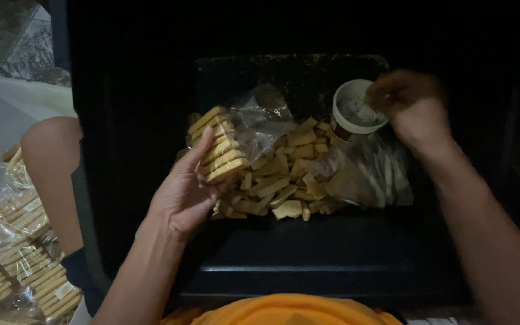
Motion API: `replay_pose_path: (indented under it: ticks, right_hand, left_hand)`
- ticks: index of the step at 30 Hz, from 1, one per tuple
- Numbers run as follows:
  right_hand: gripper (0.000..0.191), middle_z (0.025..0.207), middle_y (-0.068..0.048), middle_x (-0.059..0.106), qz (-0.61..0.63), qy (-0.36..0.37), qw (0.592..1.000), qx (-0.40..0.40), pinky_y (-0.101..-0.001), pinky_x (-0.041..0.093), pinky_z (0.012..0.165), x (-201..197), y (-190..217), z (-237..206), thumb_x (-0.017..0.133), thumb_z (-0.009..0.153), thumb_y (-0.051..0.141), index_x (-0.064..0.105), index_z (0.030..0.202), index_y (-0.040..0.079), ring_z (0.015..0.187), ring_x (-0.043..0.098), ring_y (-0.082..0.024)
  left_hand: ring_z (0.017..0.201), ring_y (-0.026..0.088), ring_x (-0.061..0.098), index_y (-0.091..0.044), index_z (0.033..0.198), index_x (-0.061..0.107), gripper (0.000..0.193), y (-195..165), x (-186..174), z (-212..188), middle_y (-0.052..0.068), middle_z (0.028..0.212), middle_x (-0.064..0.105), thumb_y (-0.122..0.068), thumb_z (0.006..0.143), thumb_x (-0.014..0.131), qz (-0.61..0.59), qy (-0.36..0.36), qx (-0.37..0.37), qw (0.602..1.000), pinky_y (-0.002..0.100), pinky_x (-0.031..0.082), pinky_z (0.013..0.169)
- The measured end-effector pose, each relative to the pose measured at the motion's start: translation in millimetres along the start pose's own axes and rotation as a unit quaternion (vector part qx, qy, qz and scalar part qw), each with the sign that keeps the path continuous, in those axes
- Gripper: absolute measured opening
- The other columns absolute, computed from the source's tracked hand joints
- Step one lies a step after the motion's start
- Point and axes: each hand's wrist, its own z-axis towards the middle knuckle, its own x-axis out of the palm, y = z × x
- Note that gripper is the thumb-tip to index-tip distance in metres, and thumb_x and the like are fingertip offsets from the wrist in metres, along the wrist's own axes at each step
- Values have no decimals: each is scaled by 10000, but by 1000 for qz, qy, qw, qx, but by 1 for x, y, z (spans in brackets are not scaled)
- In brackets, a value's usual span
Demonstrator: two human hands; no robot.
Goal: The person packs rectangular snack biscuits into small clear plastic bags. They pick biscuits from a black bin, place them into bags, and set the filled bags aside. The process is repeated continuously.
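Yellow biscuit stack [216, 143] clamped in left hand [183, 194] fingers, over loose biscuits [278, 186] in black tray [332, 253]. Right hand [410, 108] fingers pinched inside white cup [356, 108]. Likely bagging step; clear bag [260, 120] just beside the stack.

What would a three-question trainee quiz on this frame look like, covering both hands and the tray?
1. True or false: the left hand holds a stack of yellow biscuits in a clear bag.
2. Multiple choice: the right hand is at A) the white cup, B) the packed bags at the left edge, C) the orange cloth.
3. Short answer: where do the loose biscuit pieces lie?

Key:
1. True; its fingers wrap the stack.
2. A; the hand is at the cup's rim, and whether it holds anything cannot be told.
3. In the dark tray, between the two hands.
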Motion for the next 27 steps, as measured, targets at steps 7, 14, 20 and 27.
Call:
replay_pose_path:
  ticks: [7, 14, 20, 27]
  right_hand:
    - [144, 1074, -123, 761, -188, 102, 976, -29, -414, 587, 821, 49, -44, 31, 760, 910, 77, 796, 1047, 95, 929, 730, -261]
    - [154, 1026, -114, 743, 231, -15, 971, 51, -360, 683, 833, -18, 34, 5, 752, 953, 48, 692, 1095, 46, 936, 767, -217]
    - [99, 1099, -104, 704, 235, 22, 963, -128, -303, 677, 885, -60, 130, -31, 720, 947, 56, 659, 1021, 80, 993, 756, -167]
    - [183, 1403, -32, 529, 66, -3, 949, -309, -379, 513, 1135, -41, 166, -36, 880, 856, 112, 748, 969, 171, 1388, 498, -205]
  left_hand:
    - [1143, 189, 663, -86, 1232, 653, 546, 3, 5, 0, 70, 1206, 680, -310, 764, 824, -61, 31, -10, 998, 310, 583, 1007]
    - [1028, 152, 659, -93, 1219, 672, 481, 4, 10, 0, 52, 1133, 683, -370, 839, 774, -42, 88, -23, 995, 267, 592, 862]
    - [948, 115, 665, -116, 1194, 666, 432, 5, 36, 4, 20, 1091, 687, -403, 880, 737, -16, 140, -50, 989, 242, 579, 780]
    - [905, 116, 669, -105, 1206, 676, 440, -1, 54, -8, 29, 1080, 671, -411, 894, 732, 19, 226, -54, 972, 262, 582, 779]
